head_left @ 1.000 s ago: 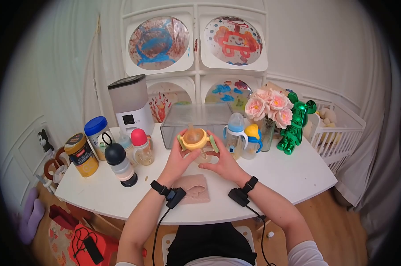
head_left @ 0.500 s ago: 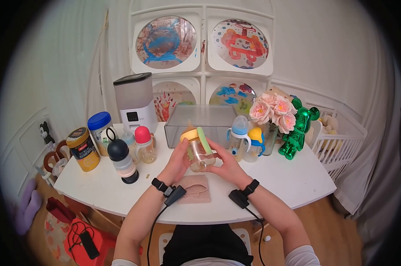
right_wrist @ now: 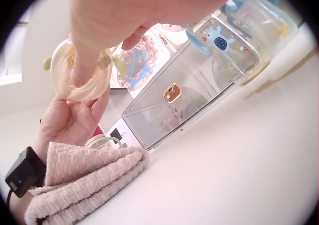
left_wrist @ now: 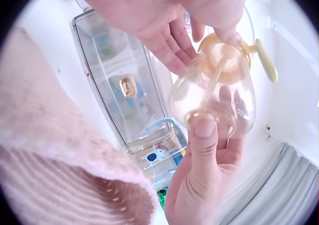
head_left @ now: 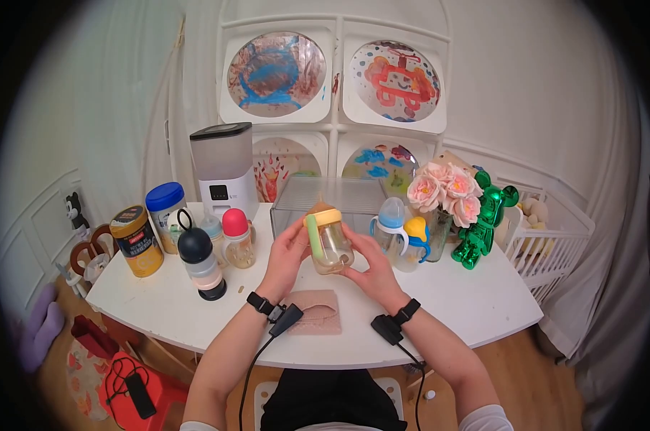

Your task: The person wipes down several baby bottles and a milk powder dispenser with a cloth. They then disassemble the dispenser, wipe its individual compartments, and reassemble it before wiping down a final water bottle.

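Both hands hold a clear baby bottle [head_left: 333,250] with a yellow collar and green handles, raised over the white table. My left hand [head_left: 287,251] grips it at its left side, near the collar and one handle [head_left: 314,237]. On the other side my right hand [head_left: 373,271] grips the lower body; in the left wrist view its thumb [left_wrist: 203,140] presses on the base. A straw shows inside the clear body in that view. Below the hands, near the table's front edge, lies a folded pink cloth [head_left: 318,316].
Left on the table [head_left: 440,323] stand a yellow tin [head_left: 138,248], a blue-lidded jar [head_left: 165,197], a dark-topped stacked container [head_left: 201,262] and a red-capped bottle [head_left: 237,233]. Behind is a clear box [head_left: 285,194]. Rightward are two blue-handled bottles [head_left: 391,226], flowers [head_left: 447,190] and a green bear figure [head_left: 483,223].
The bottle has turned in my hands: its top faced me earlier, and now it stands nearly upright with a green handle at its left front. Both hands shifted their hold.
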### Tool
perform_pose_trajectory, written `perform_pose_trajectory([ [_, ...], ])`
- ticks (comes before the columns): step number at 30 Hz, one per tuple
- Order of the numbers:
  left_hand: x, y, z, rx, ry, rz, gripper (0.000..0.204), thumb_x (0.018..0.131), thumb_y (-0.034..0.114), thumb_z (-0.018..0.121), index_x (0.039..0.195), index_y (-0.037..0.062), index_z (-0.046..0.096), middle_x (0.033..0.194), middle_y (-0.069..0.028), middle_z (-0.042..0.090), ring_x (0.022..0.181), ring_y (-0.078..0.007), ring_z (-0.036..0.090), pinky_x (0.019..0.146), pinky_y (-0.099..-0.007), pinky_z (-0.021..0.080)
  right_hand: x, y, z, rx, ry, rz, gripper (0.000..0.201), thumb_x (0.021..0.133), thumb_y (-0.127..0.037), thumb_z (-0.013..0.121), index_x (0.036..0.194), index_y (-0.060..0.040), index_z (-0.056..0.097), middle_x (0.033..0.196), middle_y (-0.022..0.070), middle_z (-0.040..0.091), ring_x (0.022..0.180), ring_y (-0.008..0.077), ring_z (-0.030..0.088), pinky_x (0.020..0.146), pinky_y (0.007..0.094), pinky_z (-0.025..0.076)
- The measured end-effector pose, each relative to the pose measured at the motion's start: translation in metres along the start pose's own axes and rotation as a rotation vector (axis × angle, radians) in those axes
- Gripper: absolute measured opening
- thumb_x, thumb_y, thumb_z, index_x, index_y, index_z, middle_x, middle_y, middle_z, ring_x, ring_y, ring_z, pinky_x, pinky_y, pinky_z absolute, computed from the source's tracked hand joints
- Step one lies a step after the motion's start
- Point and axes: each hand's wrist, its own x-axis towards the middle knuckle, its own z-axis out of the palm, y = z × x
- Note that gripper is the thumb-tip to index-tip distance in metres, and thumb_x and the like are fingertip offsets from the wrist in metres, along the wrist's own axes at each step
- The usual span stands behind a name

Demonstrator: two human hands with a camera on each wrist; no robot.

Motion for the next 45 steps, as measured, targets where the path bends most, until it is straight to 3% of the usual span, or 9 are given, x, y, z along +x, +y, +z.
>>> perform_pose_trajectory([
  [3, 0.002, -0.009, -0.01, -0.288, -0.081, -0.059, 0.058, 0.114, 0.046, 0.045, 0.155, 0.0044, 0.047, 0.149, -0.0096, 0.059, 0.14, -0.0201, 0.055, 0.12, -0.0414, 0.039, 0.002, -0.006, -0.001, -0.115, 0.004, -0.088, 0.088, 0.08, -0.008, 0.089, 0.158, -0.0137, 0.05, 0.154, 0.0045, 0.058, 0.135, 0.0277, 0.055, 0.114, 0.0384, 0.047],
  [4, 0.001, -0.009, -0.008, -0.288, -0.081, -0.058, 0.058, 0.114, 0.046, 0.045, 0.155, 0.0044, 0.047, 0.149, -0.0096, 0.059, 0.14, -0.0201, 0.055, 0.12, -0.0414, 0.039, 0.004, -0.01, -0.002, -0.203, -0.012, -0.174, 0.088, 0.079, -0.009, 0.089, 0.158, -0.0136, 0.05, 0.155, 0.0037, 0.057, 0.136, 0.0278, 0.055, 0.115, 0.0389, 0.047],
  [14, 0.0, -0.013, -0.007, -0.105, -0.1, -0.04, 0.063, 0.114, 0.05, 0.04, 0.156, 0.0038, 0.044, 0.153, -0.012, 0.056, 0.142, -0.024, 0.054, 0.121, -0.044, 0.039, 0.003, -0.013, -0.003, -0.189, 0.003, -0.123, 0.092, 0.078, -0.013, 0.091, 0.159, -0.0154, 0.048, 0.161, 0.001, 0.05, 0.146, 0.0311, 0.043, 0.12, 0.0442, 0.04],
  [22, 0.0, -0.002, -0.003, -0.003, -0.093, 0.07, 0.081, 0.111, 0.064, 0.028, 0.164, 0.004, 0.034, 0.158, -0.0141, 0.051, 0.145, -0.0261, 0.049, 0.123, -0.0464, 0.036, 0.001, 0.004, 0.001, -0.129, 0.051, 0.009, 0.092, 0.08, -0.012, 0.09, 0.161, -0.0188, 0.046, 0.158, 0.0171, 0.047, 0.145, 0.0359, 0.046, 0.117, 0.0449, 0.045],
  [29, -0.002, -0.003, 0.0, 0.024, -0.15, 0.048, 0.083, 0.11, 0.067, 0.027, 0.165, 0.0043, 0.032, 0.161, -0.0113, 0.046, 0.15, -0.0227, 0.041, 0.126, -0.0422, 0.03, 0.0, 0.002, -0.002, -0.156, 0.032, 0.019, 0.092, 0.08, -0.006, 0.089, 0.161, -0.0174, 0.046, 0.163, 0.0161, 0.039, 0.149, 0.0315, 0.044, 0.114, 0.0396, 0.052],
  [31, 0.001, -0.003, -0.004, 0.028, -0.16, 0.026, 0.084, 0.11, 0.068, 0.027, 0.164, 0.0042, 0.034, 0.162, -0.0105, 0.045, 0.151, -0.0222, 0.04, 0.126, -0.0418, 0.028, 0.002, -0.001, -0.003, -0.188, 0.041, -0.026, 0.092, 0.078, -0.017, 0.092, 0.159, -0.0198, 0.048, 0.16, 0.0172, 0.044, 0.147, 0.0374, 0.044, 0.122, 0.0504, 0.039],
  [37, -0.002, -0.009, -0.005, -0.065, -0.154, -0.065, 0.087, 0.108, 0.073, 0.025, 0.158, 0.0042, 0.042, 0.159, -0.0094, 0.048, 0.152, -0.0209, 0.038, 0.129, -0.0454, 0.026, 0.004, -0.017, -0.006, -0.336, -0.031, -0.224, 0.094, 0.076, -0.02, 0.094, 0.158, -0.0192, 0.049, 0.164, 0.0173, 0.041, 0.15, 0.0392, 0.04, 0.126, 0.0531, 0.033],
  [39, -0.007, -0.002, 0.004, -0.102, -0.07, -0.056, 0.077, 0.112, 0.064, 0.032, 0.156, 0.0024, 0.043, 0.15, -0.0131, 0.055, 0.14, -0.0215, 0.052, 0.12, -0.042, 0.041, 0.003, -0.007, -0.006, -0.333, -0.035, -0.273, 0.099, 0.075, -0.02, 0.094, 0.16, -0.0174, 0.045, 0.167, 0.0184, 0.036, 0.152, 0.0406, 0.037, 0.126, 0.053, 0.033],
  [45, -0.002, -0.009, -0.007, 0.015, -0.081, -0.092, 0.077, 0.11, 0.065, 0.036, 0.155, 0.0022, 0.043, 0.142, -0.0148, 0.063, 0.129, -0.0254, 0.064, 0.111, -0.0433, 0.052, 0.004, -0.011, -0.003, -0.222, 0.046, -0.195, 0.127, 0.071, -0.021, 0.097, 0.169, -0.0093, 0.017, 0.175, 0.0226, 0.018, 0.157, 0.0439, 0.026, 0.127, 0.0527, 0.03],
])
